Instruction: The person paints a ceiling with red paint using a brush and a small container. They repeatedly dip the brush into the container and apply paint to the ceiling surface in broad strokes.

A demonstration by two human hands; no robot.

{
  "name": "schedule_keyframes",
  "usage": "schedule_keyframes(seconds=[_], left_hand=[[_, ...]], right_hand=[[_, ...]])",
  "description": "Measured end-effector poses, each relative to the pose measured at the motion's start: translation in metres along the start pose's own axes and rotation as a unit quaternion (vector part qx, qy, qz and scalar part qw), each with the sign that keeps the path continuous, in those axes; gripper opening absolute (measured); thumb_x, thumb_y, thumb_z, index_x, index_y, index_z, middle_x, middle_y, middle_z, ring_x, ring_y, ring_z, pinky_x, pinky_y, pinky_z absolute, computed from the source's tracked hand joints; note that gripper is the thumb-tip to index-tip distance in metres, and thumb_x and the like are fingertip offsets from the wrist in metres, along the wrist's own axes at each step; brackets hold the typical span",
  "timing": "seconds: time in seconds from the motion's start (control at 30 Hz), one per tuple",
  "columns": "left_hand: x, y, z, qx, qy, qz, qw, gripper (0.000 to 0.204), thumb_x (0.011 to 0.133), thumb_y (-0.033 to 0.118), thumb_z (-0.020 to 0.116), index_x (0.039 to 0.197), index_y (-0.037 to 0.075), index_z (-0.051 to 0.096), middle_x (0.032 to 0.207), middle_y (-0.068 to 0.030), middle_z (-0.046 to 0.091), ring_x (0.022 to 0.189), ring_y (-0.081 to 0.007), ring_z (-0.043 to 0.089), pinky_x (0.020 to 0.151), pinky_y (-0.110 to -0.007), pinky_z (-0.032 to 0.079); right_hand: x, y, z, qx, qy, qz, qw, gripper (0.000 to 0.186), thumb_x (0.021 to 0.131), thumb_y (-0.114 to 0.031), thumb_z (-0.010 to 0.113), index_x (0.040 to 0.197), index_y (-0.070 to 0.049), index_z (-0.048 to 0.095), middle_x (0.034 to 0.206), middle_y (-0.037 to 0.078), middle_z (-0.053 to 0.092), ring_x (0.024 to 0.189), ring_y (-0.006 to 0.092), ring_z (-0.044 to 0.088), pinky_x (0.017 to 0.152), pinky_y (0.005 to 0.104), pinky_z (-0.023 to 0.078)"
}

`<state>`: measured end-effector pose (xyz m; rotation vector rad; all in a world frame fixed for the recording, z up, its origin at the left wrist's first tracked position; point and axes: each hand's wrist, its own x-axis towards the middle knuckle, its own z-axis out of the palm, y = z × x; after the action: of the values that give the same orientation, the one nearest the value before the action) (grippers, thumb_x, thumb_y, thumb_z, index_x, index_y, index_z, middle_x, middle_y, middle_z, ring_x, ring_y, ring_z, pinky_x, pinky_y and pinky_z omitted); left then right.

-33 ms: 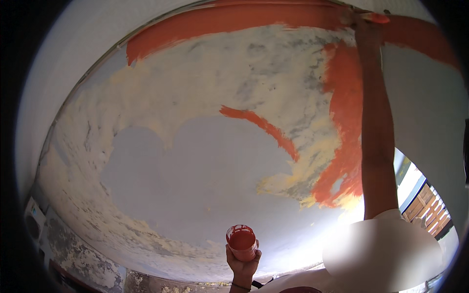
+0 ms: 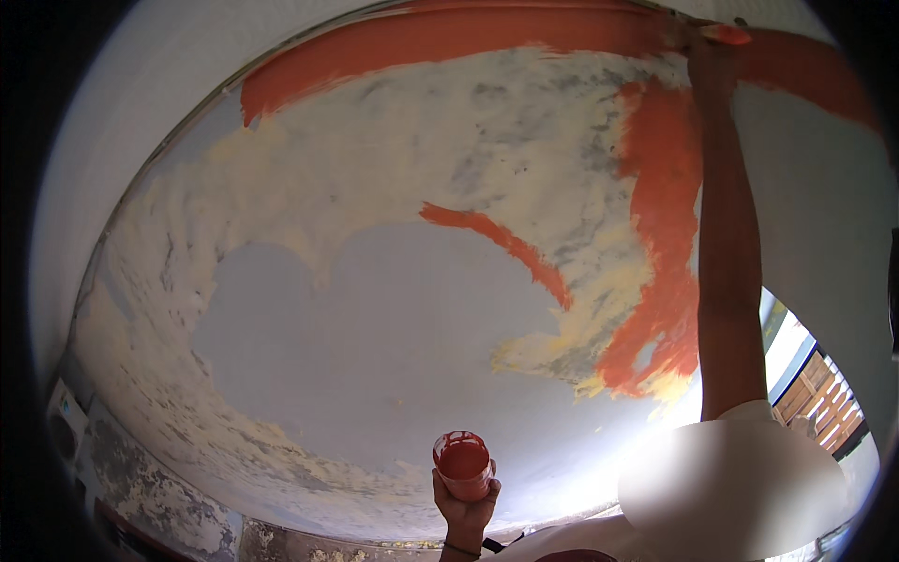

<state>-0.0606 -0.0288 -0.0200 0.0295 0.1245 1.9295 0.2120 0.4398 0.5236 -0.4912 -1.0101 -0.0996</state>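
Note:
My left hand (image 2: 463,509) is wrapped round a clear cup of red-orange paint (image 2: 464,461), held up at the lower middle with its mouth facing me. Wet paint streaks the inside of its rim. My right arm stretches far up to the top right, where my right hand (image 2: 709,45) is closed, small and dim, against the painted surface. A paint-smeared orange piece, seemingly part of a paintbrush (image 2: 728,35), sticks out to the right of that hand. The bristles cannot be made out. Around the hand runs a broad red-orange band (image 2: 449,33) along the upper edge.
The patchy grey and cream surface (image 2: 375,318) carries a short orange stroke (image 2: 506,242) and a wide orange patch (image 2: 660,225) beside my right arm. A bright opening with wooden slats (image 2: 824,398) lies at right. Peeling wall (image 2: 159,478) shows at lower left.
My right hand and arm have shifted slightly to the right along the orange band, the brush with them. My left hand and the cup have stayed in place.

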Motion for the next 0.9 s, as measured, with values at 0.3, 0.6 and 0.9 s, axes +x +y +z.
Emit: schedule_keyframes(seconds=[0.3, 0.6, 0.9], left_hand=[[0.025, -0.009, 0.005, -0.021, -0.028, -0.034, 0.999, 0.073, 0.092, 0.064, 0.066, 0.148, 0.021, 0.051, 0.140, -0.0096, 0.059, 0.124, -0.0355, 0.058, 0.082, -0.050, 0.059], [0.021, -0.025, 0.012, -0.015, -0.031, -0.049, 0.998, 0.069, 0.091, 0.060, 0.070, 0.145, 0.019, 0.054, 0.132, -0.0119, 0.061, 0.123, -0.0326, 0.054, 0.087, -0.047, 0.059], [0.018, -0.015, -0.007, -0.049, -0.073, -0.066, 0.994, 0.075, 0.091, 0.062, 0.068, 0.151, 0.021, 0.048, 0.145, -0.0112, 0.056, 0.128, -0.0378, 0.055, 0.087, -0.050, 0.058]], right_hand=[[-0.024, 0.018, 0.059, -0.228, -0.075, -0.248, 0.939, 0.031, 0.089, -0.041, 0.079, 0.099, -0.012, 0.080, 0.086, 0.013, 0.077, 0.078, 0.0301, 0.075, 0.073, 0.0465, 0.060], [-0.043, 0.000, 0.024, 0.056, -0.087, -0.240, 0.965, 0.015, 0.091, -0.011, 0.076, 0.105, -0.007, 0.077, 0.097, 0.007, 0.078, 0.083, 0.0195, 0.075, 0.079, 0.0337, 0.060], [-0.044, -0.011, 0.014, -0.152, -0.046, -0.184, 0.970, 0.014, 0.096, -0.026, 0.072, 0.107, -0.017, 0.076, 0.105, 0.008, 0.075, 0.096, 0.0275, 0.073, 0.084, 0.0359, 0.057]])
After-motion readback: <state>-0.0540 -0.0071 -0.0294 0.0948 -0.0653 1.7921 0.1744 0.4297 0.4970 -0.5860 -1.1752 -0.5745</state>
